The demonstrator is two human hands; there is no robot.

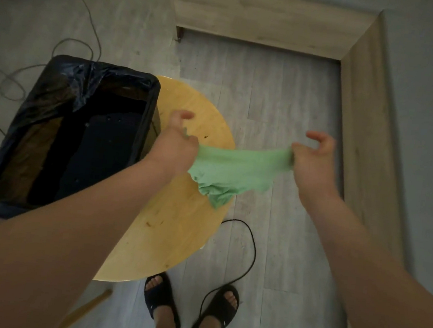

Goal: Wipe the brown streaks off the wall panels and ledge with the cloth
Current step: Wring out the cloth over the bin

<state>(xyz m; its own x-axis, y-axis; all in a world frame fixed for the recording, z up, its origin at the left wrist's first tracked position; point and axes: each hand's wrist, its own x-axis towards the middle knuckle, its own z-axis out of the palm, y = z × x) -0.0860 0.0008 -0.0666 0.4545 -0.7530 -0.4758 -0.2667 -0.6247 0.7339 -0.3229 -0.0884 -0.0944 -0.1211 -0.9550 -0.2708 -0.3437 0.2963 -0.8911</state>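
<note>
Both hands gripped the green cloth (232, 169) — the left hand (176, 146) pinched one end, the right hand (313, 160) the other, with the fabric stretched between them and a loose fold hanging below. The cloth was held above the edge of a round wooden table (177, 229). A black lined bin (67, 133) stood on the table's left side — a black cable (251, 246) lay on the floor.

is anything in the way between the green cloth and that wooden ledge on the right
Nothing visible. The cloth is stretched between the left hand and right hand, and only bare floor lies between it and the ledge. The black cable lies nearer the feet, off that path.
</note>
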